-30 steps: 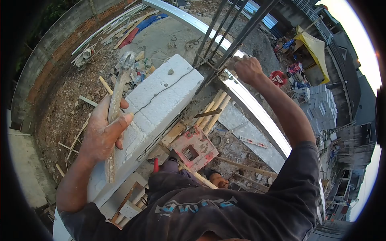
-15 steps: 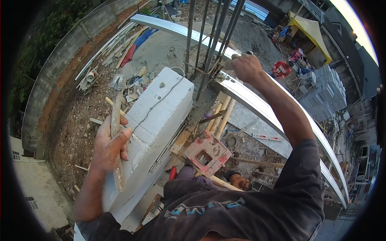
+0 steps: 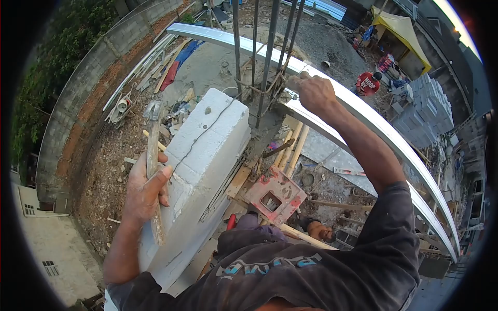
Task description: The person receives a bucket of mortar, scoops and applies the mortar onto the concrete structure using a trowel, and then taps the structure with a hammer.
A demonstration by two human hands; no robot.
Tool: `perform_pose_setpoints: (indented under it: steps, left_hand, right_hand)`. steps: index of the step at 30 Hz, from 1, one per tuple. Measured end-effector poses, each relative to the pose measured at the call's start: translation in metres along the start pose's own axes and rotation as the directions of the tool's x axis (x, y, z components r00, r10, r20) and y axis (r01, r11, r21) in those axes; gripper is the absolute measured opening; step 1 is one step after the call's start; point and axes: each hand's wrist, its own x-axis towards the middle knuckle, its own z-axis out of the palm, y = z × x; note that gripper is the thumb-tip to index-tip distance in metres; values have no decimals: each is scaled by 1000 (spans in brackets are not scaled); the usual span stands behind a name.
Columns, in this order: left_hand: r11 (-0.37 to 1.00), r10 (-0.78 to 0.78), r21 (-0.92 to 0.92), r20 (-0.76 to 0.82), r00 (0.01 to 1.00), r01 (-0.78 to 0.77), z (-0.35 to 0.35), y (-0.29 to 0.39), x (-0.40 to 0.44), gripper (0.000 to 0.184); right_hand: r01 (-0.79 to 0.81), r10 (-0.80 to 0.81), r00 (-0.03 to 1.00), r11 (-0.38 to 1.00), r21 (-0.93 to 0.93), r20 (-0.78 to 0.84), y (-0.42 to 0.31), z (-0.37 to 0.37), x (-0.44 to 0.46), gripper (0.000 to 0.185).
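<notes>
My left hand (image 3: 142,189) is closed round the wooden handle of a hammer (image 3: 152,140), whose pale, crusted head points up and away from me. It is beside a wall of white lightweight blocks (image 3: 207,129), with a thin dark line running along the top face. My right hand (image 3: 315,94) is in a fist, raised at the far end of the wall, just right of several upright steel bars (image 3: 271,49). Whatever its fingers may hold is hidden. Behind that hand passes a long silvery metal channel (image 3: 358,106).
Below right of the wall are a red, worn stool (image 3: 276,196), bamboo poles (image 3: 294,150) and a spirit level (image 3: 348,171). A person (image 3: 320,230) is down below. Farther off are a person in a red shirt (image 3: 367,84), stacked grey blocks (image 3: 423,111) and a yellow canopy (image 3: 402,31).
The view has turned slightly. My right fist has come a little lower, near the bars and channel. My left hand keeps its grip on the hammer, almost in the same place.
</notes>
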Motion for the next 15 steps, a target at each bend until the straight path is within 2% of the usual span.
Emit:
perform_pose_setpoints:
  steps: [1, 2, 3, 5, 8, 11, 13, 14, 15]
  left_hand:
    - [1000, -2, 6, -4, 1000, 2, 0, 1, 0, 39]
    - [1000, -5, 13, -6, 1000, 5, 1, 1, -1, 38]
    - [1000, -10, 7, -7, 1000, 10, 2, 1, -2, 38]
    - [1000, -10, 1, -15, 1000, 10, 1, 1, -1, 36]
    - [999, -24, -23, -23, 999, 23, 2, 2, -1, 34]
    - [999, -34, -28, -24, 999, 33, 2, 1, -1, 33]
    - [999, -34, -15, -48, 998, 34, 5, 2, -2, 33]
    - [999, -36, -1, -58, 998, 36, 5, 3, -2, 32]
    - [1000, -21, 0, -49, 999, 21, 5, 3, -2, 32]
  right_hand:
    - [-38, 39, 999, 998, 42, -38, -4, 1, 0, 40]
    - [-40, 40, 999, 999, 19, -1, -9, 10, 2, 43]
    - [40, -34, 984, 999, 31, -176, -5, 51, 11, 42]
    - [38, -24, 978, 997, 66, -209, -9, 60, 9, 37]
    - [39, -39, 999, 999, -23, 5, 3, 3, -1, 29]
    - [-53, 67, 979, 996, 75, -192, -3, 7, -3, 23]
    - [-15, 17, 989, 1000, 13, -149, -10, 25, 11, 21]
    - [-18, 21, 998, 999, 38, -61, -12, 25, 11, 21]
    - [-13, 14, 997, 1000, 21, -70, -10, 9, 7, 21]
